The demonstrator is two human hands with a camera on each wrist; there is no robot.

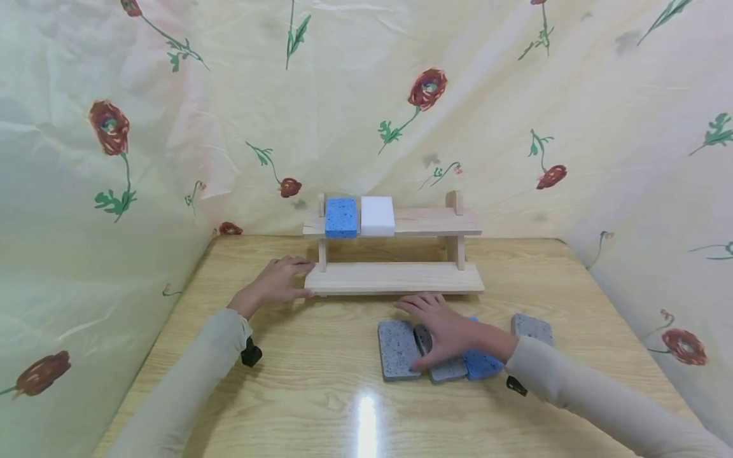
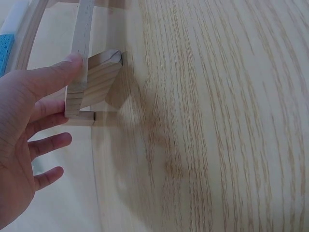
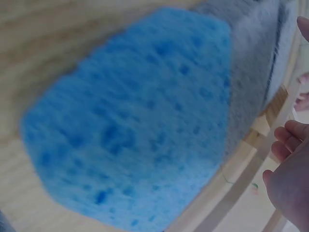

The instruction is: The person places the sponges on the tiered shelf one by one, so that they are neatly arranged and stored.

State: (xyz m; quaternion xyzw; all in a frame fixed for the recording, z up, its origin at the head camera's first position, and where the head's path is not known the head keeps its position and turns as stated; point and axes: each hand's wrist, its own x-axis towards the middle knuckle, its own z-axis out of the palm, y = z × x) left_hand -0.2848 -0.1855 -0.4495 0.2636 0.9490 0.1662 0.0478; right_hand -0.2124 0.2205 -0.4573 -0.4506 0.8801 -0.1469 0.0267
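My left hand [image 1: 275,280] holds the left end of the lower board of a two-tier wooden shelf [image 1: 395,278]. In the left wrist view its thumb [image 2: 67,70] lies along one face of the board, with fingertips at the other. My right hand [image 1: 449,327] is over a row of sponges, fingers extended toward the shelf and nothing held. Its thumb overlaps the right edge of a grey sponge [image 1: 395,350]. Beneath the palm lies another grey sponge [image 1: 448,371], partly hidden. Beside that, a blue sponge [image 1: 482,365] is half covered by the wrist; it looms large in the right wrist view.
On the upper tier a blue sponge [image 1: 340,218] and a white sponge [image 1: 377,216] stand side by side at the left. Another grey sponge [image 1: 532,327] lies right of the right forearm. Flowered cloth [image 1: 355,127] encloses the wooden table [image 1: 298,394] behind and at both sides.
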